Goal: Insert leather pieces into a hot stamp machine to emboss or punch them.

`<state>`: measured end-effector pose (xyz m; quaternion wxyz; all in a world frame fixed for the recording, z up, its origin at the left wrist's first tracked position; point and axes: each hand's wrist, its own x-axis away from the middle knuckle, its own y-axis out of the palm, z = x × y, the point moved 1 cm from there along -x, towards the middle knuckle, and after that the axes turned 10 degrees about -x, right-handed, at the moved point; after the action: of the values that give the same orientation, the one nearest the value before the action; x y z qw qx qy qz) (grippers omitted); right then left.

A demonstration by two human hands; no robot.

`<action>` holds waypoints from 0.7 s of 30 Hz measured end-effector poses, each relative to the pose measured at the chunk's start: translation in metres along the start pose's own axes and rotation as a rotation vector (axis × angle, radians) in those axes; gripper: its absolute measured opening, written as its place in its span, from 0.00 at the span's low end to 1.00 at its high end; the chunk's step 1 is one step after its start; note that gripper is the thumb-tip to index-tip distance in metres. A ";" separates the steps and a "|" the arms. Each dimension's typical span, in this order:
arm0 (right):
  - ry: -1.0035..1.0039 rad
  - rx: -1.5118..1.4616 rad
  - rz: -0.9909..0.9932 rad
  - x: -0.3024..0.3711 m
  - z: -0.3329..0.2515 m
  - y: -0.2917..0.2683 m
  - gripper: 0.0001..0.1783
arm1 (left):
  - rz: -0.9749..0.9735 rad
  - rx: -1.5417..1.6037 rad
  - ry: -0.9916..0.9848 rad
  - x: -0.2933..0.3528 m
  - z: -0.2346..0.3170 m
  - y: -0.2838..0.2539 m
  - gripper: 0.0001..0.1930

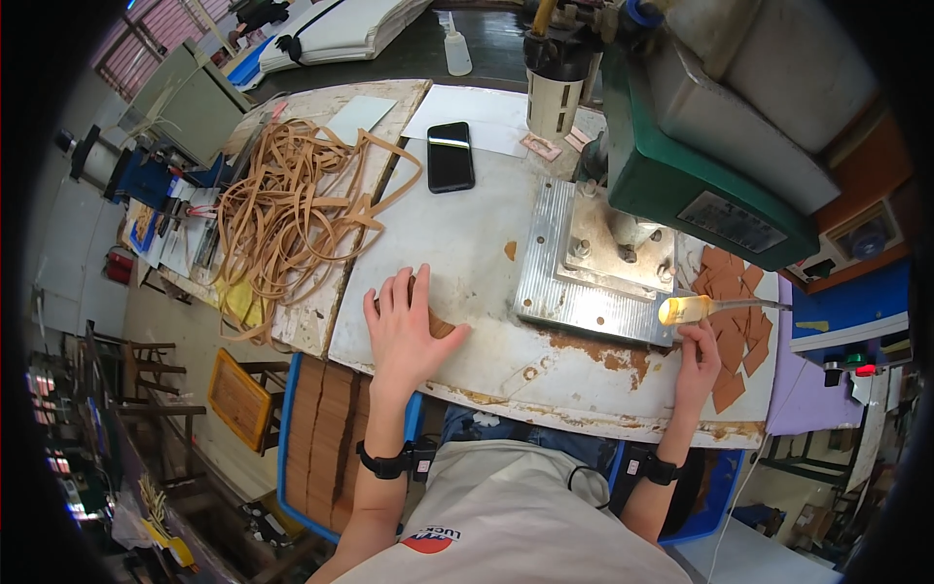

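My left hand (402, 329) lies spread over brown leather pieces (444, 327) on the worn white worktop, thumb stretched to the right. The leather shows under the palm and between thumb and fingers; how many pieces cannot be told. My right hand (699, 352) is at the right front corner of a press's metal plate (550, 282), fingers curled together just below a lit lamp (684, 310). Whatever the right fingertips may hold is hidden. Right of that hand lie several loose brown leather pieces (744, 336), overlapping.
Tangled tan leather strips (292, 209) cover the left worktop. A black phone (449, 158) lies behind my left hand. The green press head (700, 185) overhangs the plate. A white squeeze bottle (456, 51) stands farther back. Below left, a blue crate (292, 438) holds stacked brown pieces.
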<state>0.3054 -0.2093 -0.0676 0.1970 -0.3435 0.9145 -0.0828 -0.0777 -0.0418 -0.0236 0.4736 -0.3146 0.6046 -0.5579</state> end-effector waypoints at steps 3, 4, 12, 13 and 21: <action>0.005 -0.003 0.001 0.000 0.001 -0.001 0.08 | 0.007 -0.002 0.000 0.001 0.000 0.000 0.48; -0.011 -0.002 0.000 0.000 0.002 -0.001 0.08 | 0.013 -0.002 0.003 0.000 0.000 0.000 0.48; 0.011 -0.024 -0.004 -0.001 0.002 -0.001 0.07 | -0.014 -0.012 -0.010 0.001 -0.001 0.000 0.48; 0.022 -0.031 -0.003 -0.001 0.004 -0.001 0.07 | -0.004 -0.002 -0.001 0.000 -0.001 -0.001 0.47; -0.013 0.060 -0.024 0.000 -0.001 0.001 0.06 | 0.019 0.020 0.006 0.000 -0.001 0.000 0.46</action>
<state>0.3049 -0.2081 -0.0673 0.2124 -0.3491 0.9060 -0.1104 -0.0791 -0.0416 -0.0241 0.4801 -0.3023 0.6035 -0.5602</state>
